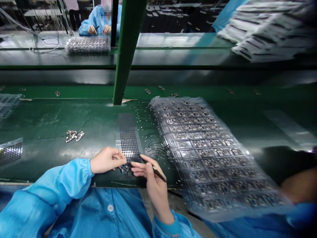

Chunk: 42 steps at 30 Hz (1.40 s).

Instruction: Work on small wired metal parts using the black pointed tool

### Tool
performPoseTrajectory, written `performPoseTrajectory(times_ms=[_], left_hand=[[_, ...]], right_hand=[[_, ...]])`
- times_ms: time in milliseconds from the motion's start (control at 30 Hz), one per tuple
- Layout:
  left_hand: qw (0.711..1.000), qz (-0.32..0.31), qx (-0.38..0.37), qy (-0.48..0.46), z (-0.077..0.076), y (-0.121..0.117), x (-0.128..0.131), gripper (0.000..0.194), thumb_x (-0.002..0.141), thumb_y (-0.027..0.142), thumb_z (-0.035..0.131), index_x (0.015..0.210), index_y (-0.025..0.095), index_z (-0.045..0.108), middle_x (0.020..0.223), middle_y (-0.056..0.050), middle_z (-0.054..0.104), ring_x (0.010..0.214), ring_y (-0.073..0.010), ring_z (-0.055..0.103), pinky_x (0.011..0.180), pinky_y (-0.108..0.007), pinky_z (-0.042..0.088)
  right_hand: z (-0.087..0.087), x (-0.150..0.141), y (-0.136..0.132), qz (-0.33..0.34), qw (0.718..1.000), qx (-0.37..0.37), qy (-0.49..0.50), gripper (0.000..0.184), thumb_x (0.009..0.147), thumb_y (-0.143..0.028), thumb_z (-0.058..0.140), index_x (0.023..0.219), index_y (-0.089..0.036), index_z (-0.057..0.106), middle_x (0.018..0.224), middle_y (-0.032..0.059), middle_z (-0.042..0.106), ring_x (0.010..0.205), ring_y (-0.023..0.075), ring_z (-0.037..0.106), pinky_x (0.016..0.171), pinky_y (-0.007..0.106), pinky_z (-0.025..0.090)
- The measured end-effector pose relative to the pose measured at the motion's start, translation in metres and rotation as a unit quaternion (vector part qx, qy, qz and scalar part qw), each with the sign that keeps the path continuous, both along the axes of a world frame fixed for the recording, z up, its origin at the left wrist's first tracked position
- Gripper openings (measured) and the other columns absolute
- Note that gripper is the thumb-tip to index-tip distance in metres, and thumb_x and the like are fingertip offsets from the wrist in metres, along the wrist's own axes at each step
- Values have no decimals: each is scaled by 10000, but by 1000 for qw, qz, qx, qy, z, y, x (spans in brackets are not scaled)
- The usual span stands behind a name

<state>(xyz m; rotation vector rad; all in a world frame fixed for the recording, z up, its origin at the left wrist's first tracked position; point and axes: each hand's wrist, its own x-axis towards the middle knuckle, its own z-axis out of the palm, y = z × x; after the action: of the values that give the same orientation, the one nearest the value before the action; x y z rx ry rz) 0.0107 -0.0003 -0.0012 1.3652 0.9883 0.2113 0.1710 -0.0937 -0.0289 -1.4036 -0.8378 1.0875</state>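
Observation:
My left hand (109, 160) is curled, its fingertips pinching a small circuit board (124, 170) at the near edge of the green bench (54, 119). My right hand (151, 178) grips thin black tweezers (155, 170) like a pen, the tip at the near end of a narrow strip of tiny dark parts (129, 138) lying on the bench. Both sleeves are light blue.
A stack of clear trays of small boards (210, 152) lies to the right. Loose small boards (74, 135) and thin black wires (153, 147) lie on the bench. A green post (127, 49) rises behind. Across the line, a person in blue (99, 23) works by another tray (88, 44).

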Motion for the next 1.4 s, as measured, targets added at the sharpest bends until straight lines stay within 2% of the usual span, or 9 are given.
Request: performPoseTrajectory(times_ms=[67,167,233,367,567,633,867,1167,1400], left_hand=[[1000,4,-1,-4,1,0,0,174,752,292,580,781,121,591,611,13,574,561,-103,545,461,-181,440],[1000,0,26,2,2,-1,0,185,758,296,580,785,117,617,624,7,588,551,-99,532,468,-186,440],[999,-6,52,8,3,-1,0,177,761,283,582,778,116,636,633,4,602,538,-91,522,484,-182,435],[995,-17,98,10,5,-2,-1,178,780,273,576,782,123,670,668,-6,643,542,-89,539,521,-183,430],[982,-51,179,10,5,-2,-3,175,808,225,549,862,172,707,793,-12,691,694,-123,610,667,-205,465],[982,-47,182,8,4,-2,-3,175,807,209,547,867,176,708,807,-13,694,708,-125,617,685,-208,470],[991,3,136,-15,1,-2,-2,171,790,222,568,872,140,694,775,-18,693,697,-122,619,669,-207,484],[992,1,130,0,1,-3,-2,201,769,236,575,906,153,696,779,-16,699,696,-129,624,661,-210,495],[988,6,153,5,-3,-5,-2,222,772,236,565,939,164,693,754,-10,689,668,-117,610,631,-191,481]], right_hand=[[4,-3,2,45,999,-1,-17,319,908,-426,453,1086,-183,560,832,71,711,704,192,685,634,330,567],[7,-7,6,78,996,1,-49,208,843,-354,583,981,-198,585,827,45,699,746,190,678,693,314,557],[8,-9,8,79,995,-1,-55,178,796,-308,644,923,-202,580,800,30,683,750,191,671,689,298,553],[9,-13,10,80,995,9,-63,136,790,-260,640,884,-209,555,759,6,646,726,167,652,656,258,538],[8,-22,10,41,988,29,-148,160,771,-190,589,901,-217,501,728,-13,613,648,146,618,607,249,507],[6,-22,11,33,987,30,-152,169,765,-186,581,908,-218,496,724,-15,611,645,146,613,608,251,501],[10,-15,14,63,998,-16,-19,178,783,-256,602,922,-210,501,663,-33,596,595,125,575,598,230,486],[9,-22,15,27,998,-11,-48,147,743,-217,585,867,-213,505,621,-43,576,544,122,557,548,222,475],[6,-20,16,46,997,-2,-62,157,748,-230,597,876,-212,507,663,-16,620,594,149,611,576,234,502]])
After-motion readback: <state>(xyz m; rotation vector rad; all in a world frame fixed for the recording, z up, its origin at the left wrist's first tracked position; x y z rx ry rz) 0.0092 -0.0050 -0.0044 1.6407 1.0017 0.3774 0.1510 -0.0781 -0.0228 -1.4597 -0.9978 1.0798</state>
